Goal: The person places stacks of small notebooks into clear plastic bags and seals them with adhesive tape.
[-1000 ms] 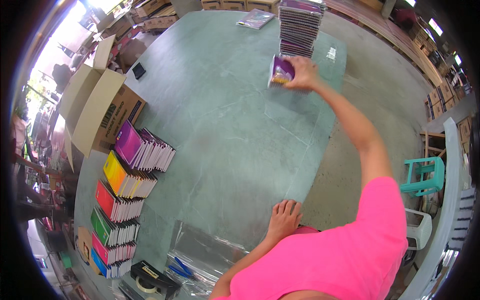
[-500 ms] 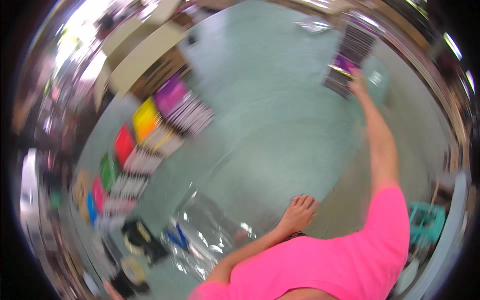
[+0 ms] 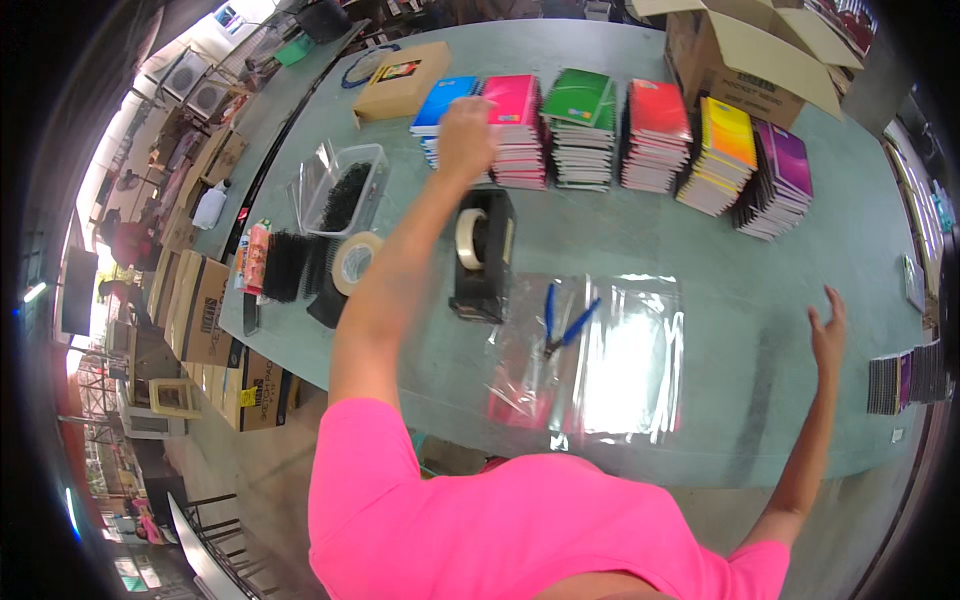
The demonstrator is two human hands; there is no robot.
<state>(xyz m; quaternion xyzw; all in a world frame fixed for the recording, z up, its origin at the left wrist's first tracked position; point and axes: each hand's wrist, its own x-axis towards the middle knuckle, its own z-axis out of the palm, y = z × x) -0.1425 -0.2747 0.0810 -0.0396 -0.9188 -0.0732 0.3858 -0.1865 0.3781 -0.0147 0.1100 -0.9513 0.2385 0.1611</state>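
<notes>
My left hand (image 3: 467,145) is stretched out over the table, blurred, between the stack of blue spiral notebooks (image 3: 447,100) and the stack of pink ones (image 3: 511,98). It covers part of both, and its fingers are too smeared to show a grip. To the right of these stand stacks of green (image 3: 579,98), red (image 3: 659,108), yellow (image 3: 728,135) and purple (image 3: 785,160) notebooks. My right hand (image 3: 828,328) hovers over the table's right side, fingers apart and nothing in them. Clear plastic sleeves (image 3: 640,310) lie before me, with blue-handled pliers (image 3: 569,325) on top.
A black tape dispenser (image 3: 483,285) stands left of the sleeves. Further left are a tape roll (image 3: 356,262), black spiral coils (image 3: 288,268) and a clear plastic tub (image 3: 373,185). An opened carton (image 3: 740,65) is at the back right. More notebooks (image 3: 905,378) lie at the right edge.
The view has swung left. My right hand has come away from the notebooks at the table's right end. My left hand has left the near edge and reached out to the blue and pink stacks.
</notes>
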